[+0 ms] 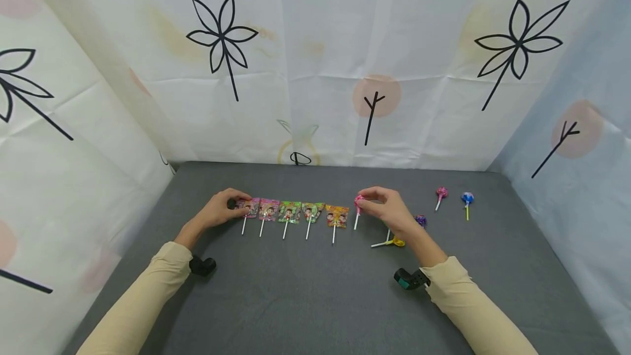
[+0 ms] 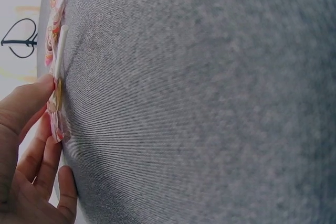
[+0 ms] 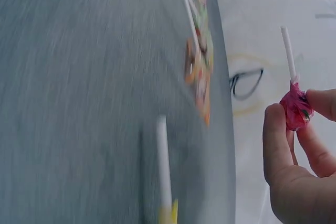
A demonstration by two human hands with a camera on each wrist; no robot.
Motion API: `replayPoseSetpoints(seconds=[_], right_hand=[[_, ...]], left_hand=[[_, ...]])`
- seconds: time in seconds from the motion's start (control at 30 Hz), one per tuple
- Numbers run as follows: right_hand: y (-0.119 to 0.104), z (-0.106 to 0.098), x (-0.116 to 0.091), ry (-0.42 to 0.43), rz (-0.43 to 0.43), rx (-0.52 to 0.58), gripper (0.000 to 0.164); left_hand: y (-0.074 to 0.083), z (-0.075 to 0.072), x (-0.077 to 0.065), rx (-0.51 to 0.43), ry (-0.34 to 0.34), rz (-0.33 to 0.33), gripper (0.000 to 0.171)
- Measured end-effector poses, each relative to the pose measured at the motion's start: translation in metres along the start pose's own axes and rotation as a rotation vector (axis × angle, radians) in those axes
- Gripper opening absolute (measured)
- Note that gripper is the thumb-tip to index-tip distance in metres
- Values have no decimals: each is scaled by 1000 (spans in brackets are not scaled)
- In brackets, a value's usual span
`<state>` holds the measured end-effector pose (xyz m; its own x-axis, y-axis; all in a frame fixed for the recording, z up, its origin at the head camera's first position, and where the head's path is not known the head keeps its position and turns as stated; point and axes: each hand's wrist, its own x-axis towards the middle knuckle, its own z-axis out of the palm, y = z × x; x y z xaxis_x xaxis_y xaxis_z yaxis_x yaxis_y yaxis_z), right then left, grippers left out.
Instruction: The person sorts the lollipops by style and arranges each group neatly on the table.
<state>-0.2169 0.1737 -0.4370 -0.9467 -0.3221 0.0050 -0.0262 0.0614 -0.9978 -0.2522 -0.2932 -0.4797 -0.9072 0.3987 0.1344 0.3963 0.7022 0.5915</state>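
At the left end of a row, my left hand (image 1: 217, 210) pinches the wrapper of a flat pink lollipop (image 1: 253, 207), its white stick pointing toward me. Beside it in the row lie another pink lollipop (image 1: 269, 210), two green ones and an orange lollipop (image 1: 337, 216). My right hand (image 1: 391, 212) holds a round pink lollipop (image 3: 297, 109) by its wrapped head, between thumb and fingertips. In the right wrist view its white stick points up, with the head above the table. In the head view this lollipop is just right of the orange one.
A yellow lollipop (image 1: 397, 241) and a purple lollipop (image 1: 420, 220) lie under and beside my right forearm, partly hidden. Farther right are a dark pink lollipop (image 1: 441, 193) and a blue lollipop (image 1: 468, 198). White patterned cloth (image 1: 315, 59) hangs behind the grey table (image 1: 296, 300).
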Motion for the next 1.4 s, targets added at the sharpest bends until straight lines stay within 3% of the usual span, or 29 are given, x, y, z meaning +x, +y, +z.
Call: replayPoseSetpoints(seconds=[0.27, 0.4, 0.67, 0.77, 1.17, 1.4], right_hand=[[-3, 52, 10, -109, -45, -44, 28], [-2, 80, 15, -154, -56, -59, 30], [0, 129, 21, -237, -75, 44, 30], [2, 144, 24, -259, -85, 75, 29], [18, 190, 29, -307, -131, 32, 29], [18, 211, 28, -336, -78, 87, 26]], left_hand=[[-1, 0, 0, 2, -3, -15, 35], [1, 0, 0, 2, -5, -14, 35], [0, 1, 2, 8, 3, -10, 35], [0, 1, 2, 11, 4, -14, 35], [0, -1, 2, 15, 6, -28, 36], [-1, 0, 2, 10, 9, -26, 36]])
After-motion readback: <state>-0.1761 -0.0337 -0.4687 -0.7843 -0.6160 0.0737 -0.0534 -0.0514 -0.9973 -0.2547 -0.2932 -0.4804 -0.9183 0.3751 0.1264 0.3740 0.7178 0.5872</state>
